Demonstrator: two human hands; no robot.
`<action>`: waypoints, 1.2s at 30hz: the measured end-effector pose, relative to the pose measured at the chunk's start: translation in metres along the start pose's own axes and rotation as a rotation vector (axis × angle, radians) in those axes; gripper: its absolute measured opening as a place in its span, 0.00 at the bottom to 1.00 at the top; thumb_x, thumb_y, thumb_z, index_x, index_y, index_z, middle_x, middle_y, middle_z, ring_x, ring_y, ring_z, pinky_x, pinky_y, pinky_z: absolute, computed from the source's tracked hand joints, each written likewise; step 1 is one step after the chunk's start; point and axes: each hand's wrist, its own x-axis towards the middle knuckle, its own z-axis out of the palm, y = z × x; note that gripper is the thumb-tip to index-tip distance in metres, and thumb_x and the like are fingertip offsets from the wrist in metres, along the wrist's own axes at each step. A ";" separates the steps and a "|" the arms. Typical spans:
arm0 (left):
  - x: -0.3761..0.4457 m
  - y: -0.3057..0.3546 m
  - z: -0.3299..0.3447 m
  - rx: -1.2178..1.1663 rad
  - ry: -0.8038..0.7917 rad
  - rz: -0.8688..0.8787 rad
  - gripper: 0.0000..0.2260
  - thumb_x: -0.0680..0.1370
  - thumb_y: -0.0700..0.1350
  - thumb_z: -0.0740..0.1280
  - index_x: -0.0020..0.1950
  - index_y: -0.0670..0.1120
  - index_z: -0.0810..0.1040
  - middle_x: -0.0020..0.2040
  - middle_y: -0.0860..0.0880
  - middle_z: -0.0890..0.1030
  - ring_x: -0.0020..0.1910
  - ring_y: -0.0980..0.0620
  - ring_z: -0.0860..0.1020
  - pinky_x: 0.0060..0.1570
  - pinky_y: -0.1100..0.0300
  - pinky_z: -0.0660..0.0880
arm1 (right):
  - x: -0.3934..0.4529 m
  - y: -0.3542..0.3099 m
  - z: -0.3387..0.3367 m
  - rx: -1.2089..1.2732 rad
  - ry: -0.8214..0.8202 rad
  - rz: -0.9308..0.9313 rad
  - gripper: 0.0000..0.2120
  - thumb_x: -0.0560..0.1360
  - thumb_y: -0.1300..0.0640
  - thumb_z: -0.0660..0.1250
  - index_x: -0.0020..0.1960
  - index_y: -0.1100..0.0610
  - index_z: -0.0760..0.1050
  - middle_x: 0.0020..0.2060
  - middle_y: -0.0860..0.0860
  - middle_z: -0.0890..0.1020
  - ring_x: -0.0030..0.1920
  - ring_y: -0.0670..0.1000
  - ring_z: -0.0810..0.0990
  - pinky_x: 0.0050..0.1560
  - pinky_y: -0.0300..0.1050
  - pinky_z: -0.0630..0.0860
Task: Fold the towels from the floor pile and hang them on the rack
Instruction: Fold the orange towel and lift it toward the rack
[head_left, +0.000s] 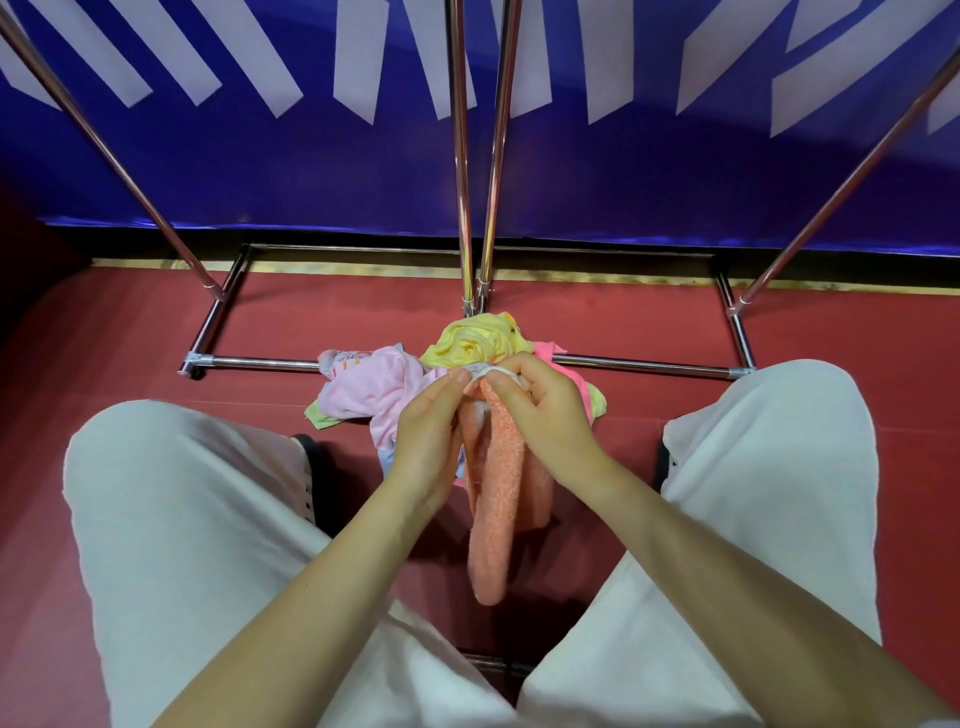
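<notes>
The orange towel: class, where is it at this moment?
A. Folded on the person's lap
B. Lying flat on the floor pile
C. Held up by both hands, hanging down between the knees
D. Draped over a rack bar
C: the left hand and right hand both pinch the top edge of the orange towel, which hangs down above the red floor.

The red floor (130, 343) carries the rack's (260, 362) chrome base, standing near the blue wall (571, 182). A towel pile (374, 389), pink and yellow, lies across its front bar.
</notes>
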 end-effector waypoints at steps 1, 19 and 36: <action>0.000 -0.001 0.001 0.014 0.017 0.006 0.12 0.82 0.38 0.58 0.58 0.31 0.75 0.42 0.42 0.82 0.40 0.51 0.82 0.38 0.62 0.78 | 0.000 0.000 0.000 0.024 -0.009 0.002 0.10 0.76 0.57 0.64 0.42 0.64 0.75 0.34 0.56 0.76 0.36 0.45 0.71 0.40 0.42 0.69; 0.008 -0.018 0.004 -0.074 0.055 -0.053 0.13 0.75 0.49 0.68 0.52 0.41 0.73 0.45 0.40 0.74 0.48 0.46 0.75 0.53 0.52 0.72 | -0.001 0.012 0.002 -0.071 0.088 0.050 0.12 0.77 0.60 0.66 0.35 0.55 0.72 0.24 0.41 0.70 0.27 0.41 0.65 0.31 0.32 0.61; -0.007 -0.026 0.009 0.254 0.011 0.165 0.15 0.81 0.39 0.63 0.67 0.40 0.74 0.59 0.53 0.82 0.62 0.56 0.78 0.59 0.64 0.74 | -0.008 0.010 0.001 0.223 0.251 0.138 0.05 0.77 0.64 0.66 0.43 0.57 0.73 0.37 0.57 0.81 0.40 0.48 0.79 0.42 0.40 0.74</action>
